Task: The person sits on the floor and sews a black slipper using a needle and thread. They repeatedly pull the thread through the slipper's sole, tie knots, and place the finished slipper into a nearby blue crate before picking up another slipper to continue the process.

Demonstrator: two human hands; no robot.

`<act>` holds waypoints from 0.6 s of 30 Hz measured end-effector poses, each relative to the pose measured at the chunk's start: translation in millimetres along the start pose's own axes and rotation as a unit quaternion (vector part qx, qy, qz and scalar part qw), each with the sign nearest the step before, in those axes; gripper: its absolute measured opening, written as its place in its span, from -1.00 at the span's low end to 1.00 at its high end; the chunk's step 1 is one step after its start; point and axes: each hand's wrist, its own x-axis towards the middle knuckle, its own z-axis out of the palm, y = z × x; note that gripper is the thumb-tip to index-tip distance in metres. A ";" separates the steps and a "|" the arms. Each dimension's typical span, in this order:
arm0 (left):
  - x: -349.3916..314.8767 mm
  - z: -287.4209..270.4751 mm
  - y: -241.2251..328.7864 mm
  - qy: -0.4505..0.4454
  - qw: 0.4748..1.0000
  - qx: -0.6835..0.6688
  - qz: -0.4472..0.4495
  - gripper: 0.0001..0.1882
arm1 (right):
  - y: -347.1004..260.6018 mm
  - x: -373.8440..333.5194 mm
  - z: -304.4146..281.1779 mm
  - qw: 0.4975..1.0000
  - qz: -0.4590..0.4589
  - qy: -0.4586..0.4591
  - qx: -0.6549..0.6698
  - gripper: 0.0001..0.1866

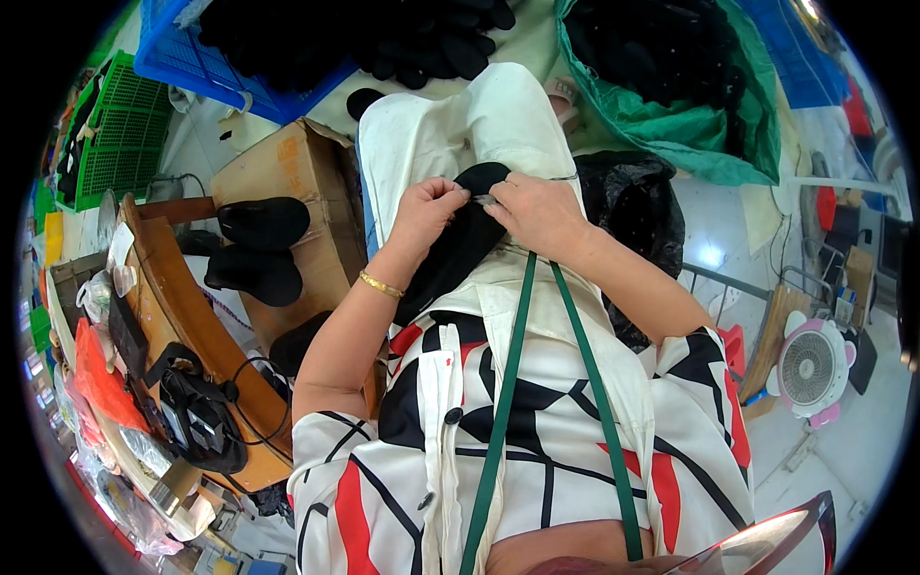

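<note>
A black, sole-shaped shoe piece (462, 240) lies lengthwise on the white apron (417, 125) over my lap. My left hand (428, 213) pinches at its edge, thumb against forefinger. Close beside it, my right hand (539, 213) is closed over the piece's far end, fingertips nearly meeting the left ones. A small shiny sliver (482, 199) shows between the two hands, too small to name. The right fingertips are partly hidden by the hand, so what they pinch is unclear.
Two more black shoe pieces (264, 222) rest by a cardboard box (321, 206), left. A blue crate (206, 62) and a green sack (661, 144) hold many black pieces ahead. A black plastic bag (637, 206) stands right, a fan (813, 364) beyond. Left is a wooden table (182, 287).
</note>
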 end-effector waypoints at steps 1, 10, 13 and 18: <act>0.4 -0.3 -0.1 0.000 1.000 -0.001 0.000 -0.91 | 0.0 0.6 -0.2 1.000 -0.003 0.003 0.000 -0.80; -2.3 -0.1 1.2 0.011 1.000 -0.012 0.000 -0.89 | 1.1 5.4 3.4 1.000 -0.024 0.011 -0.005 -0.84; -2.9 -0.1 0.6 0.014 1.000 -0.008 0.001 -0.89 | 1.7 5.7 5.5 0.999 -0.038 0.024 -0.008 -0.84; -3.8 6.5 5.2 0.022 0.995 0.097 0.007 -0.86 | 4.0 0.1 15.4 0.998 -0.020 0.001 -0.055 -0.85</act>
